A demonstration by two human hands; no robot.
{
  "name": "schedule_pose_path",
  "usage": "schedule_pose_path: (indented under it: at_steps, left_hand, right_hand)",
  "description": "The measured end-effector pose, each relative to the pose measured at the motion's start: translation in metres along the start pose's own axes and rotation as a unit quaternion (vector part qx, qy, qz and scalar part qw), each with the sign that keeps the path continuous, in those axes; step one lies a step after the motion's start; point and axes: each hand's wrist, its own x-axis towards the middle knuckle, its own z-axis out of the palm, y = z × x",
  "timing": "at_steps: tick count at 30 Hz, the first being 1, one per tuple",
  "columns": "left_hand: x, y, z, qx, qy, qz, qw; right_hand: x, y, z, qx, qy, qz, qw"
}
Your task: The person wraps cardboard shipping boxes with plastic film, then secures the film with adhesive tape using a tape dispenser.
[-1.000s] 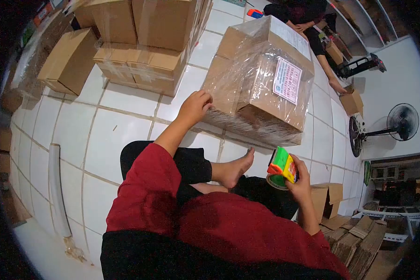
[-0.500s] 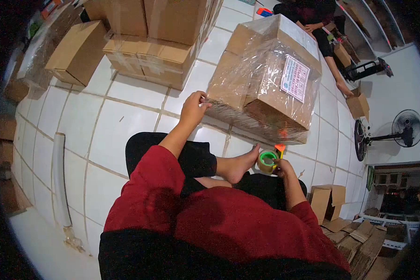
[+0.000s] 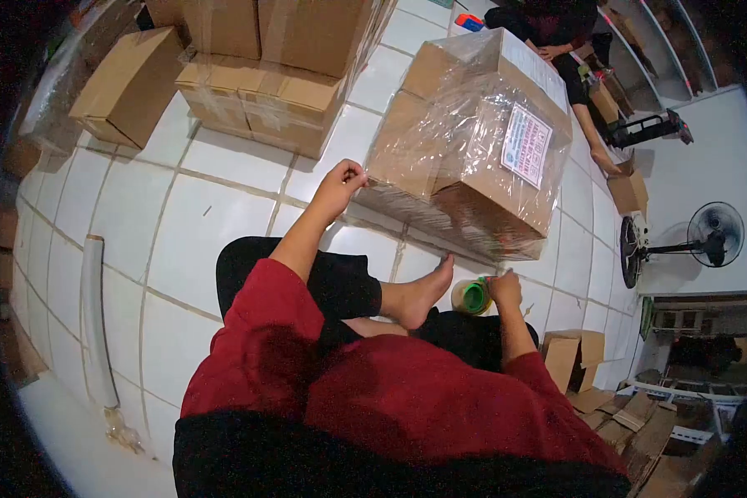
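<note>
A carton stack (image 3: 407, 137) wrapped in clear plastic film stands on the floor before me, a printed label (image 3: 526, 146) on its film. At its near left corner is my left hand (image 3: 334, 189), fingers curled in and closed; whatever they pinch is too small to make out. My right hand (image 3: 505, 292) is low in front of the stack's right part, closed on a tape dispenser. The dispenser's tape roll (image 3: 472, 296), with a green core, shows left of the fingers; its handle is mostly hidden by the hand.
More taped cartons (image 3: 261, 100) stand at the upper left. A long pale tube (image 3: 97, 319) lies on the tiles at left. Another person (image 3: 556, 50) sits beyond the stack. At right are a fan (image 3: 714, 236), an open carton (image 3: 573, 358) and flattened cardboard (image 3: 631, 432).
My right hand has risen slightly and turned, so the dispenser's orange and yellow parts are now mostly covered. My left hand has shifted slightly left at the corner. The view has tilted a little.
</note>
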Motion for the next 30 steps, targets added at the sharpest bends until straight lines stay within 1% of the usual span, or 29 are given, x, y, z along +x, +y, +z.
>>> schedule_pose_path:
  at_steps: [1,2,3,4,5,6,7,8,9,10,11,12,13,14,15,16,17,18,20,21,22,23,24,25,26,27,28,29,30]
  left_hand:
    - [0.0,-0.002,-0.001,0.025,-0.013,0.003,1.0]
    - [0.0,-0.004,-0.003,0.022,-0.015,-0.001,1.0]
    - [0.001,-0.005,-0.003,-0.012,-0.004,-0.014,1.0]
    - [0.002,-0.006,-0.002,-0.044,0.007,-0.025,0.999]
    - [0.003,-0.011,0.0,-0.076,0.009,-0.016,0.997]
    - [0.003,-0.011,0.001,-0.078,0.009,-0.016,0.997]
    - [0.003,-0.01,0.001,-0.045,0.003,0.001,0.999]
    - [0.002,-0.009,0.0,-0.011,-0.001,0.017,1.0]
    - [0.002,-0.009,-0.002,0.016,-0.03,0.022,0.999]
    - [0.001,-0.009,-0.003,0.017,-0.029,0.023,0.999]
    - [-0.003,-0.001,-0.002,0.136,-0.022,0.066,0.988]
    - [-0.007,0.006,-0.001,0.252,-0.014,0.107,0.962]
    - [-0.008,0.009,0.0,0.288,-0.029,0.119,0.95]
    - [-0.01,0.013,0.002,0.288,-0.028,0.122,0.95]
    - [-0.012,0.018,0.004,0.382,-0.029,0.137,0.914]
    - [-0.013,0.021,0.007,0.471,-0.03,0.151,0.869]
    - [-0.013,0.019,0.01,0.487,-0.033,0.127,0.864]
    - [-0.011,0.015,0.011,0.484,-0.034,0.128,0.865]
    - [-0.007,0.004,0.01,0.46,0.058,0.274,0.843]
    - [-0.003,-0.001,0.009,0.458,0.058,0.274,0.844]
    - [0.003,-0.006,0.008,0.424,0.045,0.292,0.856]
    - [0.009,-0.006,0.006,0.39,0.031,0.31,0.867]
    - [0.015,-0.006,0.006,0.389,0.031,0.31,0.867]
    - [0.02,-0.005,0.005,0.389,-0.007,0.252,0.886]
    - [0.025,-0.005,0.005,0.389,-0.043,0.193,0.9]
    - [0.026,-0.005,0.007,0.388,-0.042,0.194,0.9]
    - [0.029,-0.005,0.009,0.355,-0.036,0.167,0.919]
    - [0.031,-0.004,0.011,0.322,-0.031,0.14,0.936]
    - [0.032,-0.003,0.012,0.321,-0.03,0.14,0.936]
  right_hand:
    - [-0.023,-0.02,-0.036,0.026,0.025,-0.053,0.998]
    - [-0.034,-0.036,-0.059,0.099,0.011,-0.148,0.984]
    - [-0.045,-0.052,-0.082,0.171,-0.018,-0.24,0.955]
    - [-0.062,-0.07,-0.1,0.188,0.064,-0.341,0.919]
    - [-0.077,-0.091,-0.116,0.201,0.145,-0.437,0.865]
    - [-0.089,-0.113,-0.132,0.187,0.224,-0.502,0.814]
    - [-0.095,-0.134,-0.141,0.171,0.299,-0.562,0.752]
    - [-0.092,-0.153,-0.141,0.126,0.33,-0.579,0.735]
    - [-0.086,-0.168,-0.141,0.082,0.361,-0.594,0.714]
    - [-0.075,-0.177,-0.139,0.082,0.362,-0.595,0.713]
    - [-0.066,-0.188,-0.138,0.009,0.338,-0.601,0.725]
    - [-0.061,-0.194,-0.137,-0.064,0.312,-0.602,0.732]
    - [-0.058,-0.196,-0.134,-0.064,0.315,-0.602,0.731]
    - [-0.059,-0.197,-0.135,-0.098,0.3,-0.592,0.742]
    - [-0.06,-0.198,-0.135,-0.132,0.283,-0.58,0.753]
    - [-0.059,-0.198,-0.134,-0.135,0.285,-0.578,0.752]
    - [-0.058,-0.198,-0.132,-0.126,0.302,-0.585,0.742]
    - [-0.057,-0.197,-0.13,-0.116,0.317,-0.592,0.732]
    - [-0.055,-0.197,-0.13,-0.11,0.313,-0.593,0.734]
    - [-0.055,-0.198,-0.13,-0.101,0.309,-0.594,0.736]
    - [-0.053,-0.2,-0.133,-0.103,0.309,-0.594,0.736]
    - [-0.05,-0.203,-0.137,-0.105,0.28,-0.584,0.755]
    - [-0.046,-0.207,-0.141,-0.107,0.25,-0.573,0.773]
    - [-0.042,-0.211,-0.144,-0.108,0.25,-0.573,0.773]
    - [-0.038,-0.217,-0.149,-0.125,0.204,-0.55,0.8]
    - [-0.037,-0.221,-0.152,-0.142,0.158,-0.526,0.824]
    - [-0.037,-0.223,-0.154,-0.143,0.16,-0.526,0.823]
    - [-0.044,-0.225,-0.158,-0.103,0.143,-0.506,0.845]
    - [-0.047,-0.227,-0.159,-0.063,0.124,-0.484,0.864]
